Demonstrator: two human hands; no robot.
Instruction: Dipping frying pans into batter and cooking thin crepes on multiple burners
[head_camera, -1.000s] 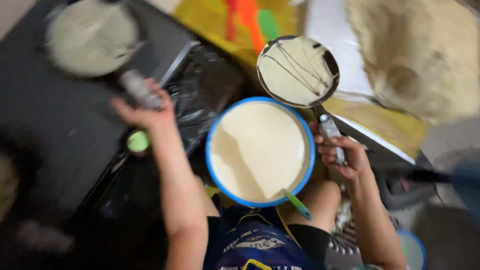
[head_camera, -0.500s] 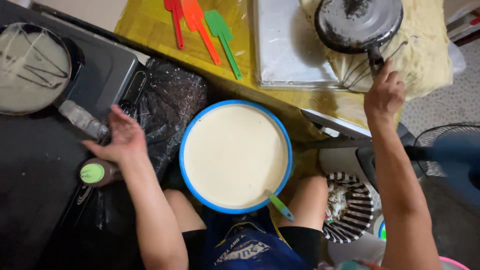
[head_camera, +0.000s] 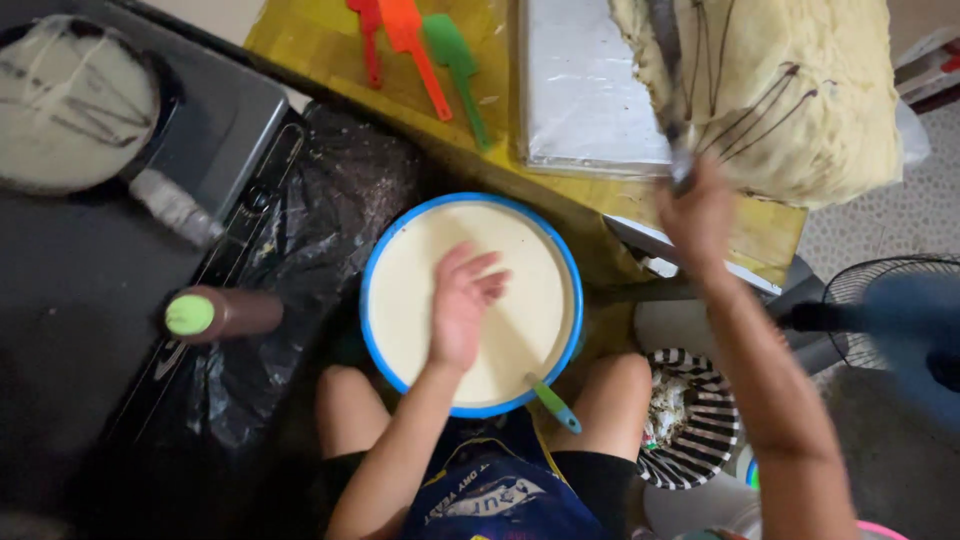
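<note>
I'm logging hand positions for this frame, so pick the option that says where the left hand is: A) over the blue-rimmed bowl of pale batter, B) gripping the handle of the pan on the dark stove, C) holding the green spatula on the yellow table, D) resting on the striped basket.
A: the left hand lies open over the blue-rimmed bowl of pale batter, while the pan on the stove stands apart to the left.

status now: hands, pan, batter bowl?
Left hand open, above the batter bowl. Right hand grips a pan handle, pan over the crepe pile. Nothing between them.
</note>
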